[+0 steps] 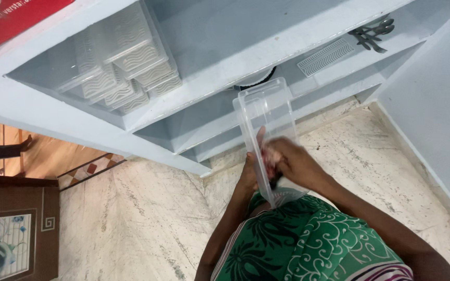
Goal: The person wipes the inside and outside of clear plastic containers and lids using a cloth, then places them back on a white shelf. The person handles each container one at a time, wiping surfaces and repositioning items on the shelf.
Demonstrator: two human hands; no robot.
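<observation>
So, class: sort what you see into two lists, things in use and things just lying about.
In use: clear plastic box, left hand, right hand.

Lying about: stacked boxes, spoons, ribbed lid, red package, mat.

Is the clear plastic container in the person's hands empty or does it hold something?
Empty, apart from the right hand reaching inside: the shelf shows straight through the clear container. The left hand grips its side.
</observation>
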